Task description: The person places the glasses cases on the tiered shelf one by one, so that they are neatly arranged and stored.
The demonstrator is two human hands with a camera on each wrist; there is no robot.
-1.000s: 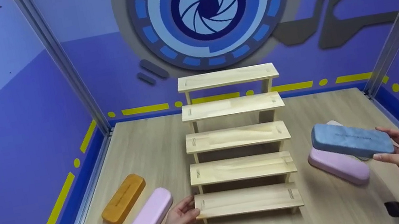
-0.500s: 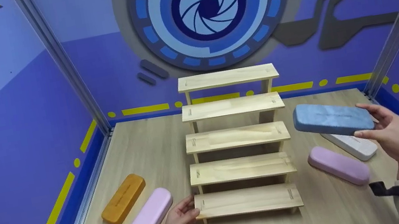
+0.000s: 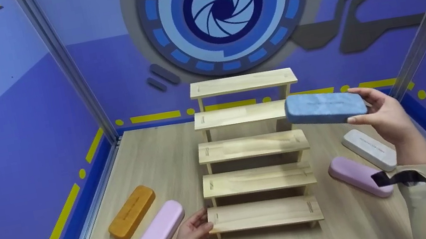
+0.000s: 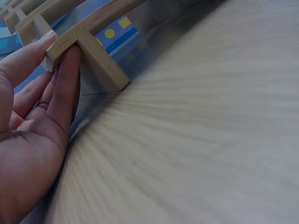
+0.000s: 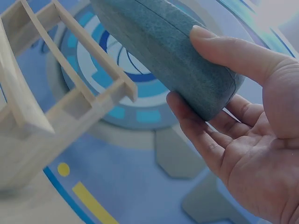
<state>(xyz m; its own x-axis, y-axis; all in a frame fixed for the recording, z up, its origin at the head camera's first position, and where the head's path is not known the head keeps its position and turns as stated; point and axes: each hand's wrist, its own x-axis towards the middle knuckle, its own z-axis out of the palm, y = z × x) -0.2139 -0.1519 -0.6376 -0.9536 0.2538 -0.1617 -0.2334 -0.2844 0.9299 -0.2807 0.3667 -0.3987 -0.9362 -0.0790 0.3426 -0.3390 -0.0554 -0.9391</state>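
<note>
My right hand (image 3: 388, 117) grips a blue glasses case (image 3: 325, 107) by its right end, thumb along the near side and fingers behind and below. The case is held in the air, its left end overlapping the second shelf from the top in the head view. A wooden stepped rack (image 3: 259, 181) with several bare shelves stands in the middle of the table. At its lowest shelf, my left hand (image 3: 190, 237) pinches the left end; in the left wrist view the thumb lies on top of the board (image 4: 93, 23) and the fingers are under it.
On the left lie an orange-brown glasses case (image 3: 132, 213) and a pink one (image 3: 161, 230). To the right are a white case (image 3: 369, 149) and a mauve case (image 3: 356, 175), partly behind the right wrist strap. Blue printed walls (image 3: 109, 76) enclose the table.
My right hand has lifted the blue glasses case up and leftward, from above the mauve and white cases to beside the rack's upper shelves. The left hand stays in place.
</note>
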